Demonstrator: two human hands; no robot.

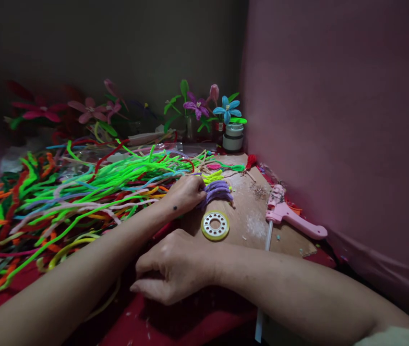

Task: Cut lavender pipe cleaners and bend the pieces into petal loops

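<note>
My left hand (186, 193) reaches over the board, its fingers pinched at the left end of a small stack of curved purple pipe-cleaner pieces (219, 192). The fingertips are partly hidden, so how many pieces they grip is unclear. Closer to me, my right hand (175, 266) hovers above the red table cover, fingers curled and thumb apart, with nothing visible between them. Just beyond the right wrist lies a yellow-rimmed tape roll (215, 226) with a white, holed core. Yellow pipe-cleaner pieces (211, 177) sit behind the purple ones.
Loose pipe cleaners (118, 173) in many colours cover the left side. A pink glue gun (294, 216) with a glue stick (269, 235) rests on the brown board's (244, 211) right side. Pipe-cleaner flowers (226, 109) stand at the back, near a white-lidded jar (233, 137). A pink wall (341, 105) rises at right.
</note>
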